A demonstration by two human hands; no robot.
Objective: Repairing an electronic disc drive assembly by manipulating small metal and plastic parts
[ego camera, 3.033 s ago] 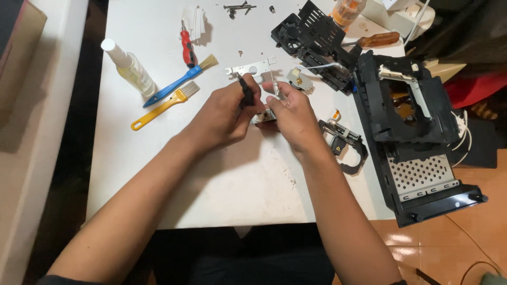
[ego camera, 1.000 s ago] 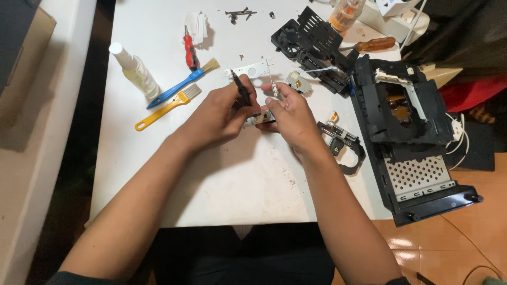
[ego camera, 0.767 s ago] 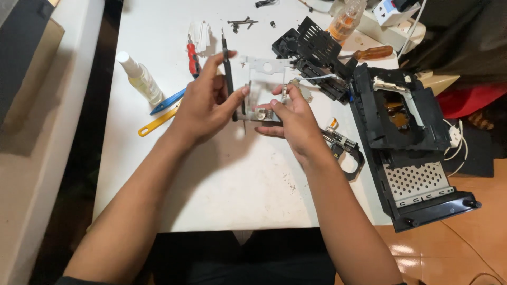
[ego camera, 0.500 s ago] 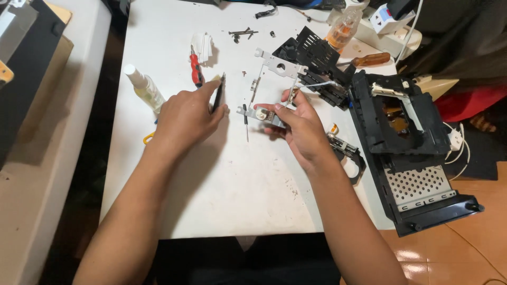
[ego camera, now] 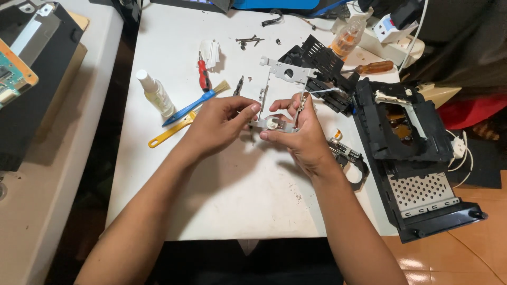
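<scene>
meanwhile, things had shifted around the metal bracket (ego camera: 278,97), the grey frame held up over the white bench (ego camera: 232,200). a moment before, the left hand (ego camera: 219,124) had held a dark screwdriver upright against the part; now that tool (ego camera: 238,86) lay on the bench just left of the bracket's far end, and the hand had come back to the frame. by my judgement the driving work had paused and the part was being turned over or checked by feel. the view had also swung, so more of the bench's left side showed.

far left of the bracket stood a white bottle (ego camera: 155,94), and nearer it lay a yellow-handled brush (ego camera: 171,130), a blue-handled brush (ego camera: 196,101) and a red-handled tool (ego camera: 203,75).

the left hand was closed, its fingertips (ego camera: 254,108) pinching the bracket's near left corner. the bracket ran away from the person, its near end caught between both hands and its far end free above the bench; a small white round piece (ego camera: 272,123) sat at that near end.

the right hand (ego camera: 301,134) was closed on the bracket's near right side, thumb along the bottom edge and fingers up its right rail.

right of the bracket lay a black ring part (ego camera: 355,164), and further right a large black chassis (ego camera: 409,153) with an orange-handled screwdriver (ego camera: 372,68) behind it.
</scene>
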